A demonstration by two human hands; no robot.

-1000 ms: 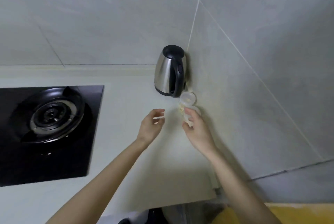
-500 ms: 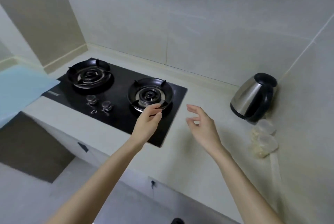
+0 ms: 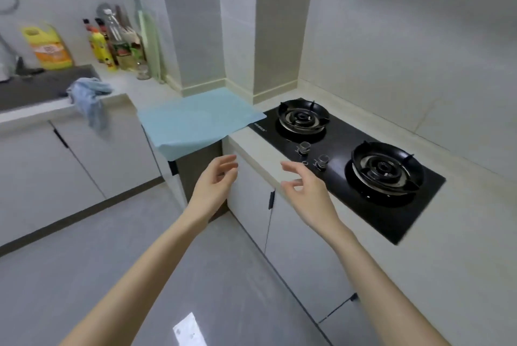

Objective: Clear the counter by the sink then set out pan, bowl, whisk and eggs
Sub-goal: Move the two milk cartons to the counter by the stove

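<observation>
Both hands hang in the air in front of the black stove (image 3: 344, 150) and hold nothing. The left hand (image 3: 215, 178) is a bit to the left of the stove, out past the counter edge, with its fingers loose and a little bent. The right hand (image 3: 307, 192) is just in front of the stove's knobs (image 3: 323, 160), with its fingers spread and softly curled. A light blue mat (image 3: 195, 119) lies just left of the stove, and one side droops over the edge. Farther left of the stove is the counter by the sink (image 3: 126, 85). The dark sink (image 3: 36, 88) is far left of the stove. A blue cloth (image 3: 89, 97) hangs over the sink's corner. Bottles (image 3: 117, 46) and a yellow jug (image 3: 47, 46) stand by the wall, well apart from the stove.
</observation>
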